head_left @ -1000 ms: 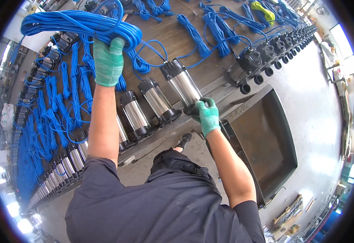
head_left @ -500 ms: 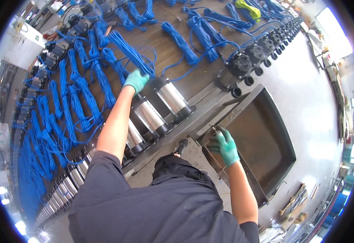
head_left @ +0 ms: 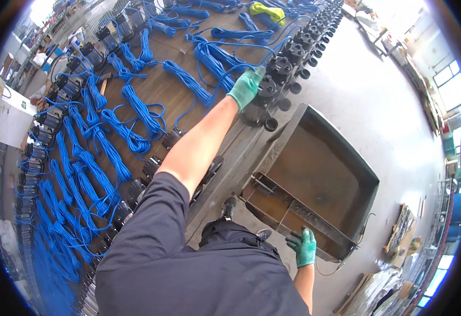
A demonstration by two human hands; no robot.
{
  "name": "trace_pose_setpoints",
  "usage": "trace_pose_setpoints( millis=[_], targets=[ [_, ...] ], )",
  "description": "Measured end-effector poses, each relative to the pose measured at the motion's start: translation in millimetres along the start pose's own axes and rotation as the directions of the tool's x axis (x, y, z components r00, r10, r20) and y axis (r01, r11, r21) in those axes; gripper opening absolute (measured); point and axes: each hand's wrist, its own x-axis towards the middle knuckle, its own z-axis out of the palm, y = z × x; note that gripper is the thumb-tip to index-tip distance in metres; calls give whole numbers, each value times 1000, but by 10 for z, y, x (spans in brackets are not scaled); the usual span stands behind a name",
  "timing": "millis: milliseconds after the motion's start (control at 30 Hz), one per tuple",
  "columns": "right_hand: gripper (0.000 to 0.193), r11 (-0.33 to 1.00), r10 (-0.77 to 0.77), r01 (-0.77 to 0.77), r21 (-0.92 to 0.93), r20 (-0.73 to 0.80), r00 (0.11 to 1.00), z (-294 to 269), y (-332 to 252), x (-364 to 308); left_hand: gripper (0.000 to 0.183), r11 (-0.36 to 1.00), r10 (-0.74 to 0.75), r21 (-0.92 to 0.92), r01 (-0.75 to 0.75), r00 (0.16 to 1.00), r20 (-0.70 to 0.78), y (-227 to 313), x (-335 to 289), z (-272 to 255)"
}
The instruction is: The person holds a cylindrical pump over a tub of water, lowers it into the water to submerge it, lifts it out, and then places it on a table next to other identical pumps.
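My left hand [head_left: 246, 88], in a green glove, reaches forward and right to the nearest standing pump [head_left: 267, 87] of a row along the bench edge. Its fingers close over the pump's black end, partly hidden. Beside the hand lies a coiled blue cable [head_left: 209, 62]. My right hand [head_left: 303, 247], gloved too, hangs over the near edge of a dark metal tray [head_left: 341, 158]. The right fingers are apart and slightly bent, with nothing seen in them. Under my left forearm the black ends of more pumps [head_left: 153, 166] show; their bodies are mostly hidden.
Many bundled blue cables [head_left: 98, 174] cover the brown bench top [head_left: 180, 108]. A yellow-green bundle [head_left: 267, 12] lies at the far end. The tray has a narrow divided section on its near side. Cardboard and plastic sheeting [head_left: 367, 292] lie on the floor at right.
My left hand has moved from a blue cable bundle over to the standing pump at right. My right hand has come back from the tray's divider toward its near edge. The view has shifted.
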Motion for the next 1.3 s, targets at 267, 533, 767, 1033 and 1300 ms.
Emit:
trace_pose_setpoints(
  millis=[267, 533, 767, 1033, 1300],
  targets=[
    [45, 985, 38, -18, 172, -114, 993, -388, 523, -255, 48, 779, -535, -386, 493, 845, 0, 1229, -523, 646],
    [46, 967, -198, 188, 174, 42, 979, -122, 119, -102, 55, 849, -324, -290, 442, 869, 374, 3031, -1448, 939],
    [56, 956, -226, 197, 215, 117, 967, -251, -285, -296, 58, 578, -448, -560, 593, 805, 390, 3119, -2061, 1486],
    [39, 866, -292, 220, -449, -97, 952, -1131, -328, -234, 49, 607, -772, 106, 788, 551, 317, 1690, -3192, 1568],
    [39, 368, -506, 226, -902, 10, 863, -1042, -413, 118, 54, 442, -841, 785, 433, 504, 196, 1252, -3578, 1596]
  ],
)
